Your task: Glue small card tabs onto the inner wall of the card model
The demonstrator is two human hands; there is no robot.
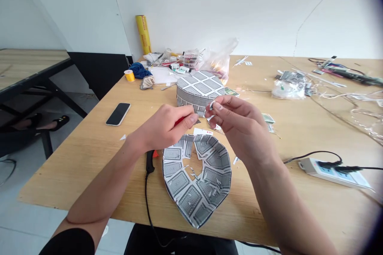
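My left hand is closed around a red object, mostly hidden by the fingers. Between the fingertips of my right hand is a small curled scrap of playing card. Both hands are raised above a ring-shaped, pointed bowl made of playing cards, its grey patterned backs facing inward and cut scraps lying inside. Just behind the hands stands a round, lidded card box. Left of the bowl lies a black glue gun with an orange trigger, partly hidden by my left arm.
A phone lies at the left. Toward the back are a yellow roll, a blue cloth, a yellow spool and plastic bags. A power strip with black cables sits at right, near tangled wires.
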